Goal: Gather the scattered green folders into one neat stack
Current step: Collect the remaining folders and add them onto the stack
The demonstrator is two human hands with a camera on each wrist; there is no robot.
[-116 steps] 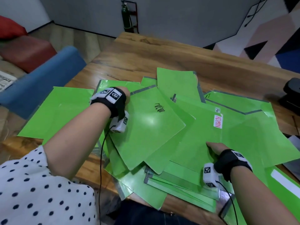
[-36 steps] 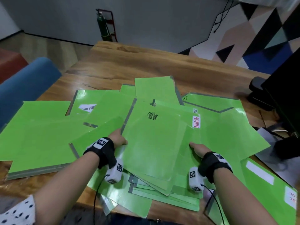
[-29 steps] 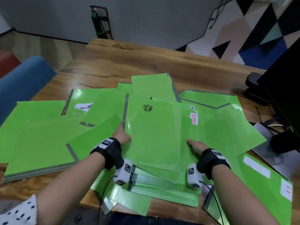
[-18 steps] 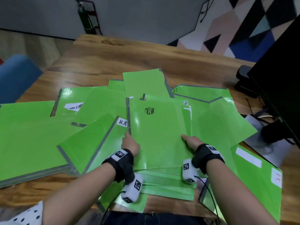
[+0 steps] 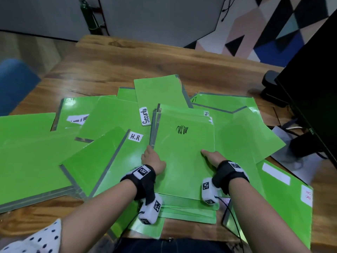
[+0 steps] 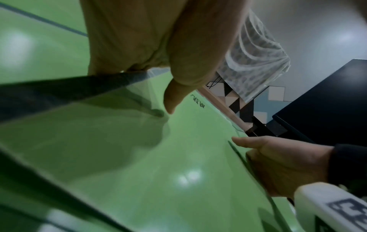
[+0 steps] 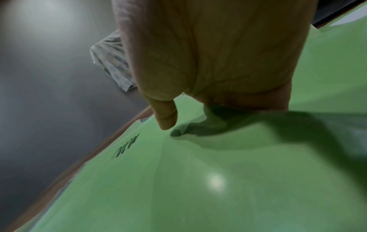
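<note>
A pile of green folders [image 5: 184, 161] lies in the middle of the wooden table [image 5: 145, 59]; its top folder bears a black scribble [image 5: 182, 130]. My left hand [image 5: 152, 158] grips the pile's left, grey-spined edge, thumb [image 6: 170, 102] on top and fingers hidden underneath. My right hand [image 5: 211, 157] grips the right edge the same way, thumb [image 7: 164, 116] pressing on the top folder [image 7: 198, 180]. Loose folders fan out around it: one labelled H.R [image 5: 102, 161], one labelled Security [image 5: 116, 115], a far one [image 5: 156, 92], several at the right [image 5: 246, 136] and a large one at the left [image 5: 27, 152].
A black monitor [image 5: 313, 88] and its base [image 5: 271, 84] stand at the right with cables and a sheet of paper [image 5: 284, 136] below. A blue chair [image 5: 12, 83] is off the table's left side. A fire extinguisher [image 5: 87, 15] stands by the far wall.
My left hand came in from the far left to the pile's left edge. Both hands turned the scribbled folder straight and squared the pile; the ADMIN label is now covered, H.R and Security labels show.
</note>
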